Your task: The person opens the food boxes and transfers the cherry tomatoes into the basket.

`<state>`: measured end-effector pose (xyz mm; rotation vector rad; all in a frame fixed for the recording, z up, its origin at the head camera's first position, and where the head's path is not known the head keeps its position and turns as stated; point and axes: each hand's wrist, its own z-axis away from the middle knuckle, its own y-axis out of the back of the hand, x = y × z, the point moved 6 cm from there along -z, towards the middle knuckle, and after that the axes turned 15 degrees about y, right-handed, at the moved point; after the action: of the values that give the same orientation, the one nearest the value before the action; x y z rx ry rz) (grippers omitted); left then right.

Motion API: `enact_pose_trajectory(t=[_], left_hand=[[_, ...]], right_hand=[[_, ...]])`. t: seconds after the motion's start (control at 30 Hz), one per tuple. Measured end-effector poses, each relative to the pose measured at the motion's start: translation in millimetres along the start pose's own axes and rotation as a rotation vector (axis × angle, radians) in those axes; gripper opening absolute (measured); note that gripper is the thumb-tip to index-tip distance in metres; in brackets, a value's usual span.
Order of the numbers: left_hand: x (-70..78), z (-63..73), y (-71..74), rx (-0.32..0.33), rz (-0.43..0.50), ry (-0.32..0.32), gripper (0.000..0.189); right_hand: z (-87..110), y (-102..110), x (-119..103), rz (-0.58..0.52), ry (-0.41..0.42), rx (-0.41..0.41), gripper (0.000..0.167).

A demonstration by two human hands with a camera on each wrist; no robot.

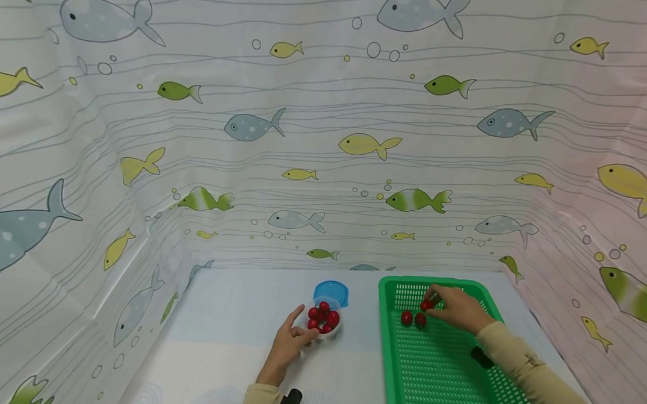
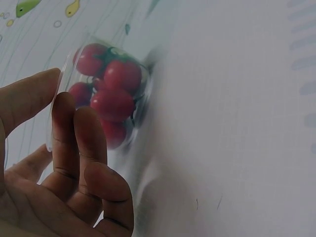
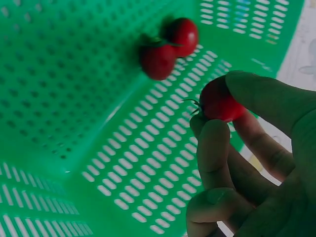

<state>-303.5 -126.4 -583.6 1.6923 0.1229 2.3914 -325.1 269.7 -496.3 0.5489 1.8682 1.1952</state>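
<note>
In the right wrist view a red cherry tomato [image 3: 219, 100] with a small green stem is pinched between the thumb and fingers of my right hand [image 1: 457, 309]. Below that hand is the green basket [image 1: 385, 337], with two more cherry tomatoes [image 1: 420, 319] lying at its far end. My left hand [image 1: 289, 344] grips the rim of a small clear plastic cup [image 2: 140, 106], thumb and fingertips on either side of the rim. Several cherry tomatoes [image 2: 113, 103] with green stems fill the cup, seen through its wall.
A blue lid [image 1: 331, 293] lies right behind the cup on the white tabletop [image 1: 231, 318]. The basket's raised rim stands to the right of the cup. A fish-patterned sheet [image 1: 325, 166] encloses the table at the back and both sides.
</note>
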Motion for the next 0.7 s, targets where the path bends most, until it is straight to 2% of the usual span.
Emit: enact_pose_trajectory(t=[0.33, 0.7], left_hand=[[-2.4, -3.2, 0.1, 0.001, 0.004, 0.006, 0.079], [-1.8, -3.6, 0.4, 0.002, 0.002, 0.001, 0.079]], right_hand=[[8.7, -14, 21, 0.055, -0.047, -0.036, 0.029], [13.5, -32, 30, 0.021, -0.063, -0.079, 0.032]])
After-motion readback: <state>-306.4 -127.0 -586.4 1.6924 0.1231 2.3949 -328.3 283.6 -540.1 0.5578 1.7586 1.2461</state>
